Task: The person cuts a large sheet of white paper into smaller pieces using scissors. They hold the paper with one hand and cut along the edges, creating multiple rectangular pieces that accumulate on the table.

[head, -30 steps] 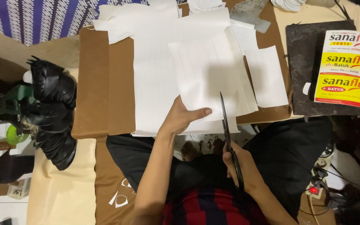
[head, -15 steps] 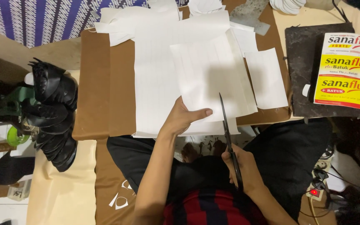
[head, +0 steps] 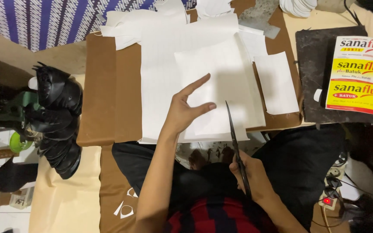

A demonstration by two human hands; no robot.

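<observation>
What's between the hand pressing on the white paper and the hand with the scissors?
In the head view, only white paper and the scissors' dark blades lie between the left hand and the right hand; nothing else.

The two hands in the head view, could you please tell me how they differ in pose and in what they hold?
The left hand lies open on the white paper sheet, fingers spread, holding nothing; the right hand is closed around the handles of the scissors. The left hand is out over the brown board; the right hand is nearer the body, below the board's edge. Both are bare.
</observation>
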